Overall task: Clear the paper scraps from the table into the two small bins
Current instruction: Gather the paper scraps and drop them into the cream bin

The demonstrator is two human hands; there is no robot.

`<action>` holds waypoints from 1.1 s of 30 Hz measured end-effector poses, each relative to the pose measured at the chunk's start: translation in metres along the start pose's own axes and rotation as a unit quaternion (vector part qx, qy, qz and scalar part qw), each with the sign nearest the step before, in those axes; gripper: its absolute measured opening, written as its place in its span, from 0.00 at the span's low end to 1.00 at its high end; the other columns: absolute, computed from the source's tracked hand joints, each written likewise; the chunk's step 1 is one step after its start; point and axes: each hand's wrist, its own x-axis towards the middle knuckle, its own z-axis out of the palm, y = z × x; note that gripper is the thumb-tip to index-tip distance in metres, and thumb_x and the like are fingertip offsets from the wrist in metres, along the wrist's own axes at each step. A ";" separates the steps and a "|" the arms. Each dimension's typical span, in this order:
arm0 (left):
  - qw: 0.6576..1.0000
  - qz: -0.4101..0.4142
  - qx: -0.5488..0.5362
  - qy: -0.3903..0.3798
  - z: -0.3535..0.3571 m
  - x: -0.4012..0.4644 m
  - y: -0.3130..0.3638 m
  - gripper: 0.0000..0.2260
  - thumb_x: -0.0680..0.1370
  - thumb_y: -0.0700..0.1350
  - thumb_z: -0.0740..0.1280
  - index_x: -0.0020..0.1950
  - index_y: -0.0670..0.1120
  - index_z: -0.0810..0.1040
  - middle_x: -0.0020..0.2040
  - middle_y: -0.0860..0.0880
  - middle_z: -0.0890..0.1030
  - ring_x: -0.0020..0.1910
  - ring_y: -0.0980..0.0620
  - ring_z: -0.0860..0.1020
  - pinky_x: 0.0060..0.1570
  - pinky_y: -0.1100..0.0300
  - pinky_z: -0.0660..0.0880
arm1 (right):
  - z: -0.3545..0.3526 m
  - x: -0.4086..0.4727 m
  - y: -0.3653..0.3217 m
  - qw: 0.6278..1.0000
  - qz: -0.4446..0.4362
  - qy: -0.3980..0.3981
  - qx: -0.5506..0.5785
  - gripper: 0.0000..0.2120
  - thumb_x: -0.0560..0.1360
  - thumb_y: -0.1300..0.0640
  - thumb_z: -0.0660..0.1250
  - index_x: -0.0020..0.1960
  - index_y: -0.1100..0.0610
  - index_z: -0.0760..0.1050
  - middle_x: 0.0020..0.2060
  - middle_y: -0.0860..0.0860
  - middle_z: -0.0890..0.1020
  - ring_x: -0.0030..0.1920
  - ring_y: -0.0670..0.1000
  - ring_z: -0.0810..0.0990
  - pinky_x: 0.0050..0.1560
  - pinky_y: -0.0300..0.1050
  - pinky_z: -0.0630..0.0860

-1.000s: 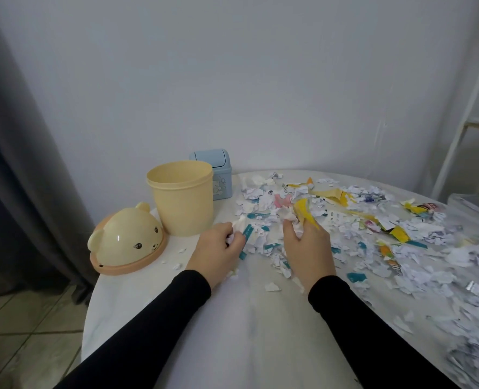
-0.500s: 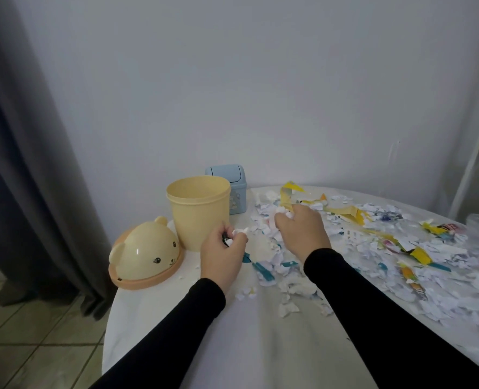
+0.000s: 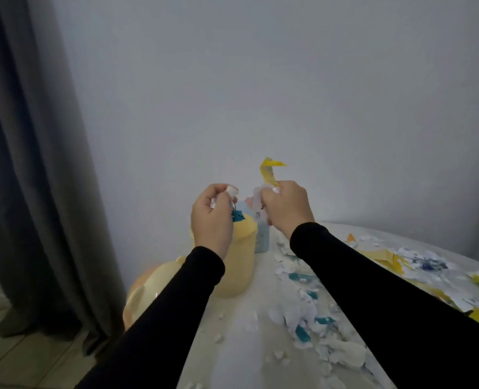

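Paper scraps (image 3: 302, 310) mostly remain on the table (image 3: 241, 346); left hand (image 3: 211, 220) and right hand (image 3: 286, 209) clutch handfuls above the yellow bin (image 3: 239, 265).

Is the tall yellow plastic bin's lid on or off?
Off: the bear-faced dome lid lies on the white table beside the yellow bin.

My sleeves (image 3: 359, 265): black.
Strip (image 3: 270, 171) in my right hand (image 3: 286, 207): yellow.
Open bin (image 3: 238, 259): pale yellow.
Small bin (image 3: 262, 238): light blue.
Scraps (image 3: 302, 318) on bench (image 3: 238, 346): white, teal, yellow.
Curtain (image 3: 36, 164): dark grey.
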 end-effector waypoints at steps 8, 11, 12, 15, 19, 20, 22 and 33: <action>0.999 0.001 0.034 0.014 -0.006 0.060 -0.012 0.11 0.76 0.41 0.58 0.37 0.48 0.76 0.37 0.49 0.76 0.35 0.51 0.73 0.34 0.58 0.70 | 0.055 0.036 -0.010 0.999 -0.005 -0.019 0.051 0.10 0.70 0.60 0.60 0.30 0.59 0.71 0.33 0.59 0.78 0.33 0.59 0.76 0.36 0.54 0.77; 0.998 -0.004 0.054 0.011 -0.010 0.065 -0.023 0.12 0.77 0.43 0.57 0.39 0.44 0.77 0.37 0.48 0.76 0.36 0.51 0.73 0.34 0.57 0.71 | 0.067 0.033 0.001 0.998 -0.017 -0.050 0.020 0.11 0.73 0.58 0.59 0.34 0.60 0.72 0.35 0.58 0.78 0.35 0.59 0.76 0.40 0.55 0.78; 0.998 -0.003 0.064 0.004 -0.011 0.066 -0.026 0.11 0.77 0.43 0.58 0.39 0.44 0.77 0.36 0.49 0.75 0.35 0.51 0.72 0.32 0.58 0.71 | 0.068 0.032 0.004 0.998 -0.025 -0.064 0.006 0.11 0.74 0.58 0.59 0.34 0.59 0.70 0.34 0.55 0.77 0.35 0.57 0.76 0.38 0.52 0.76; 0.996 0.004 0.088 -0.008 -0.014 0.069 -0.032 0.10 0.76 0.44 0.59 0.37 0.47 0.76 0.35 0.52 0.75 0.32 0.54 0.71 0.25 0.64 0.69 | 0.068 0.031 0.015 0.993 -0.064 -0.095 -0.035 0.10 0.75 0.57 0.59 0.36 0.59 0.70 0.36 0.55 0.79 0.37 0.55 0.77 0.36 0.48 0.72; 0.994 -0.016 0.107 0.000 -0.017 0.075 -0.036 0.09 0.76 0.44 0.60 0.38 0.47 0.77 0.36 0.51 0.75 0.32 0.54 0.69 0.21 0.67 0.66 | 0.068 0.030 0.025 0.987 -0.080 -0.112 -0.079 0.12 0.75 0.55 0.60 0.37 0.62 0.71 0.35 0.55 0.76 0.35 0.53 0.71 0.35 0.46 0.66; 0.994 -0.027 0.109 -0.003 -0.018 0.076 -0.037 0.09 0.76 0.44 0.59 0.38 0.47 0.77 0.36 0.51 0.75 0.32 0.53 0.69 0.21 0.66 0.66 | 0.069 0.029 0.027 0.986 -0.080 -0.116 -0.093 0.14 0.74 0.54 0.60 0.37 0.64 0.72 0.34 0.55 0.75 0.35 0.53 0.70 0.35 0.46 0.65; 0.992 -0.044 0.120 -0.010 -0.020 0.077 -0.039 0.09 0.76 0.45 0.59 0.37 0.47 0.76 0.36 0.50 0.74 0.32 0.53 0.69 0.24 0.63 0.66 | 0.071 0.029 0.032 0.980 -0.086 -0.133 -0.120 0.14 0.73 0.52 0.59 0.35 0.62 0.71 0.35 0.54 0.73 0.37 0.53 0.71 0.36 0.45 0.64; 0.975 -0.064 0.196 -0.081 -0.023 0.068 -0.046 0.12 0.77 0.46 0.60 0.43 0.40 0.78 0.36 0.50 0.75 0.34 0.52 0.72 0.33 0.61 0.69 | 0.069 0.026 0.035 0.941 -0.109 -0.173 -0.270 0.23 0.71 0.38 0.56 0.48 0.54 0.79 0.48 0.50 0.68 0.56 0.51 0.65 0.58 0.49 0.66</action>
